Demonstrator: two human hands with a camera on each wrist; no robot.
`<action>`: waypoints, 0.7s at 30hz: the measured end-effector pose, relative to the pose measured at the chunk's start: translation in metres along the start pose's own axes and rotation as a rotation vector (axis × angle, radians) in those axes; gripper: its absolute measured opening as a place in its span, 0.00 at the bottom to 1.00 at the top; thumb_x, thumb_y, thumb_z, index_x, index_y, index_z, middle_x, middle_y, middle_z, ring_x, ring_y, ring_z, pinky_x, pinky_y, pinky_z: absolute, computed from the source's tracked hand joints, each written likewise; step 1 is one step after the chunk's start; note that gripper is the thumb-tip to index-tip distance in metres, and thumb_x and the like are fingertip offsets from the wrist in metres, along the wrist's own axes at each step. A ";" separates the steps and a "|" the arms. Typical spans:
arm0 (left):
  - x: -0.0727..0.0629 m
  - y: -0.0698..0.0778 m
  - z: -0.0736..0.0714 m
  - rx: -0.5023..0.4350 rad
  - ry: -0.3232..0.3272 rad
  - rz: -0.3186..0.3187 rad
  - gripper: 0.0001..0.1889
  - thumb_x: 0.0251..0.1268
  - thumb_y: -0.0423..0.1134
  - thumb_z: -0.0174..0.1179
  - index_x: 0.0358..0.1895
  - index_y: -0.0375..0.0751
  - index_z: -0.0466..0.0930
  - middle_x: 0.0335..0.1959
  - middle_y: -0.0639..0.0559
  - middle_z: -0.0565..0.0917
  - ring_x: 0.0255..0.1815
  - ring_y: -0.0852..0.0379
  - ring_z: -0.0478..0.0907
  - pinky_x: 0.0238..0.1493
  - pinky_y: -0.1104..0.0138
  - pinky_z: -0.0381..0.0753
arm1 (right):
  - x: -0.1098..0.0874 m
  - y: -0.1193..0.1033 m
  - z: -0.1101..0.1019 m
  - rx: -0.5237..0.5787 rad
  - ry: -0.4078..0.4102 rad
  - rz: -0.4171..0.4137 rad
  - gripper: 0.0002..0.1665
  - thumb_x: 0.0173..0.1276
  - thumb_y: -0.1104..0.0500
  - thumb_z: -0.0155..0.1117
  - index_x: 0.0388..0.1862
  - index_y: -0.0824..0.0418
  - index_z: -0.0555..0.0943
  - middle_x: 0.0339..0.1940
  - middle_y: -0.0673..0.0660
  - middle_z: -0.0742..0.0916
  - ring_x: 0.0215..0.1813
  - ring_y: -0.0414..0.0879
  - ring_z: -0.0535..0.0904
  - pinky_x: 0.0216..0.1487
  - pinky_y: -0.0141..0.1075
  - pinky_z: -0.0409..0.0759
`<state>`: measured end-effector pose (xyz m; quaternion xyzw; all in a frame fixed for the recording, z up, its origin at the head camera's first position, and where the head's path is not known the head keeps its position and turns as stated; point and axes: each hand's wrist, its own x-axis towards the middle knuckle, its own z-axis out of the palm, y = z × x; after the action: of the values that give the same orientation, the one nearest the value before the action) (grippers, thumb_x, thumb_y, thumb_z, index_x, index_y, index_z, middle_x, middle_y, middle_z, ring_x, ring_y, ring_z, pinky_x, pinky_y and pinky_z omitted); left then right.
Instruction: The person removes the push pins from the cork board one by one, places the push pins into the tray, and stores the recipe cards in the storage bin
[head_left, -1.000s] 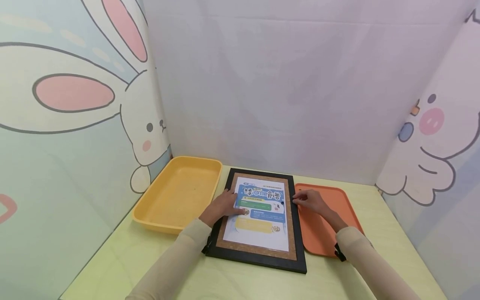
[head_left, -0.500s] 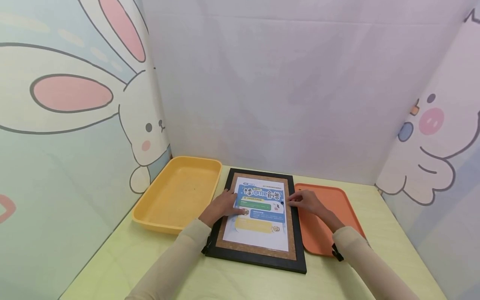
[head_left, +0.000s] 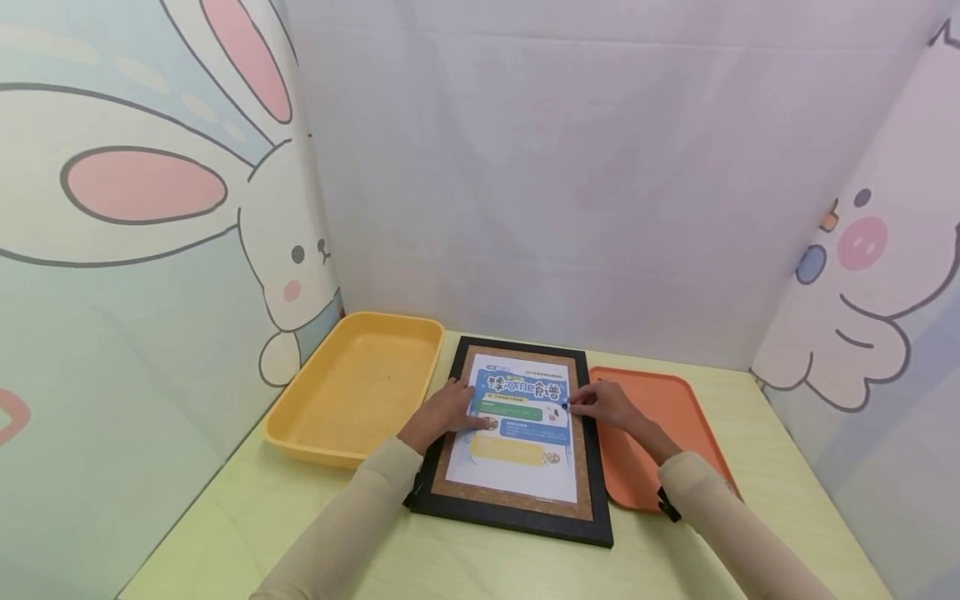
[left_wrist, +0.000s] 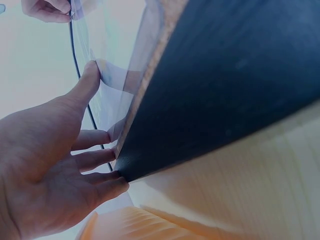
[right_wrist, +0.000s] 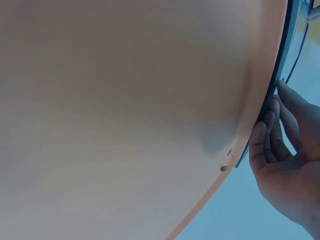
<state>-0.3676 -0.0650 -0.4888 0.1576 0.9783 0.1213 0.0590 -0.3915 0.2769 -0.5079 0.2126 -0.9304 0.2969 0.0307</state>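
Observation:
A cork board (head_left: 517,526) with a black frame lies flat on the table, bearing a printed sheet (head_left: 501,477) under a clear, glossy cover. My left hand (head_left: 447,408) rests over the board's left side, its thumb on the sheet; in the left wrist view its fingers (left_wrist: 97,159) lie relaxed along the frame's edge. At the sheet's right edge sits a small dark thumbtack (head_left: 565,406). My right hand (head_left: 611,404) reaches over the frame and pinches at that tack. In the right wrist view the thumb and curled fingers (right_wrist: 258,145) partly hide the spot.
A yellow tray (head_left: 352,392) stands left of the board. On the right, an orange tray (head_left: 663,404) lies against the frame. A gold-headed tack (right_wrist: 224,168) and a thin pin (right_wrist: 230,153) show near its rim. Printed wall panels enclose the table's back and sides.
My right hand has moved left from the frame's right side to the tack at the sheet's edge. The left hand, board and trays have stayed put.

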 end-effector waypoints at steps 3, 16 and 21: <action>0.000 -0.001 0.001 0.006 0.002 0.003 0.45 0.60 0.67 0.70 0.71 0.37 0.74 0.76 0.41 0.70 0.71 0.42 0.70 0.69 0.51 0.74 | 0.000 -0.002 0.001 -0.009 -0.002 -0.003 0.11 0.65 0.62 0.78 0.44 0.64 0.91 0.34 0.53 0.90 0.32 0.42 0.78 0.31 0.30 0.76; -0.001 -0.001 0.000 -0.001 0.011 0.015 0.44 0.60 0.67 0.70 0.70 0.36 0.75 0.76 0.41 0.71 0.69 0.42 0.71 0.69 0.52 0.74 | 0.004 -0.003 0.006 -0.024 -0.021 0.012 0.11 0.66 0.59 0.77 0.45 0.62 0.92 0.36 0.52 0.91 0.31 0.41 0.78 0.30 0.31 0.74; 0.000 -0.001 0.000 -0.004 0.010 0.013 0.44 0.60 0.66 0.70 0.70 0.36 0.75 0.75 0.41 0.71 0.67 0.43 0.72 0.68 0.52 0.74 | 0.006 0.000 0.007 -0.022 -0.024 0.013 0.11 0.66 0.58 0.78 0.45 0.61 0.92 0.36 0.51 0.91 0.32 0.41 0.79 0.31 0.30 0.75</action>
<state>-0.3679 -0.0657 -0.4891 0.1631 0.9773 0.1245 0.0534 -0.3964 0.2701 -0.5125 0.2095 -0.9353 0.2844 0.0200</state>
